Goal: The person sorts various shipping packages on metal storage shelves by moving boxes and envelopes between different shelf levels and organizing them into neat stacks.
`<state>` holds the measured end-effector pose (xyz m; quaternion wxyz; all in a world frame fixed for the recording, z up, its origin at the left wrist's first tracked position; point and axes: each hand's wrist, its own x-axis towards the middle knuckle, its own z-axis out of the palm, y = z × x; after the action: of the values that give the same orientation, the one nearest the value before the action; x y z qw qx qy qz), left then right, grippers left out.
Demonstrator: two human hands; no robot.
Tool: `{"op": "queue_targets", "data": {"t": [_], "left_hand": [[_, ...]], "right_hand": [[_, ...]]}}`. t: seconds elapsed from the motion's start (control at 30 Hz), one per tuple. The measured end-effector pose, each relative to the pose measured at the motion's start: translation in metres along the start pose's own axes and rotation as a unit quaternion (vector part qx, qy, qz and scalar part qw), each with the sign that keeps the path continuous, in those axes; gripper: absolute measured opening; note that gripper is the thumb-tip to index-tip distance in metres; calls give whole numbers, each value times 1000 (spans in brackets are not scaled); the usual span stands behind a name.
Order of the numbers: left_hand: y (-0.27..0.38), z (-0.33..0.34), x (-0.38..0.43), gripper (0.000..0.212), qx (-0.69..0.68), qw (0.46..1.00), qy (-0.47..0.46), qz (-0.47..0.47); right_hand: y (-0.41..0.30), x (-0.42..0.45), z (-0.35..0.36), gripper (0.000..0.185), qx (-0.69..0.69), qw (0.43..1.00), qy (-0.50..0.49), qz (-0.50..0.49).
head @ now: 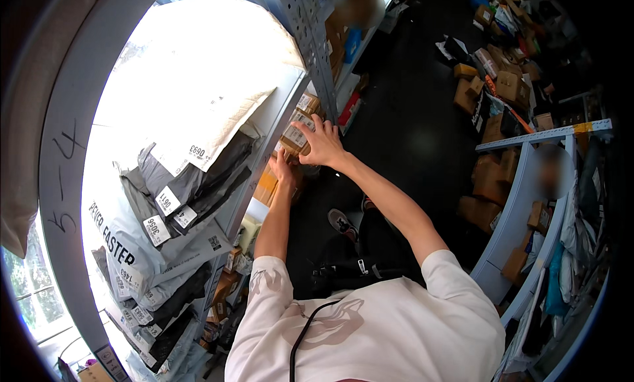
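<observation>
A small brown cardboard box (289, 146) with a white printed label is between my hands, beside the edge of a metal shelf. My right hand (324, 145) spans it from the right, thumb on the near side and fingers over the far end. Against its near left corner is my left hand (283, 170), its fingertips partly hidden by the box and shelf. Just beyond stands another labelled cardboard box (308, 103). Below my left hand is a larger carton (266, 186) with yellow tape.
Grey and white mailer bags (173, 263) overhang the shelf board (270, 149) on the left. A perforated steel upright (309, 45) rises past the boxes. Across the dark floor (401, 114) lie piled parcels (512, 87). Another rack (500, 233) holds parcels at right.
</observation>
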<state>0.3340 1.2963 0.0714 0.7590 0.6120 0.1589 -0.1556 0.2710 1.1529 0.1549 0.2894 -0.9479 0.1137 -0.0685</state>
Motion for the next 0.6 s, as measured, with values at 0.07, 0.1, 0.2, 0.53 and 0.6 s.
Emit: {"op": "queue_targets", "data": {"t": [0.07,0.1,0.2,0.53,0.6], "left_hand": [[7,1,-9,42,81,995,13,61],[7,-4,-7,42,116,992,15,53],[9,-14,8,40,164,986,3,0],[-12,-11,46,48,-104,965,-114,-211],[-11,-19,51,53,-129,962,-115,-214]], "right_hand": [[2,4,-6,85,21,1000,-11,-9],[1,7,-14,88,45,999,-28,-9],[15,18,-22,87,22,997,39,-55],[35,42,-1,79,-24,996,57,-60],[26,34,5,77,-74,988,60,-124]]}}
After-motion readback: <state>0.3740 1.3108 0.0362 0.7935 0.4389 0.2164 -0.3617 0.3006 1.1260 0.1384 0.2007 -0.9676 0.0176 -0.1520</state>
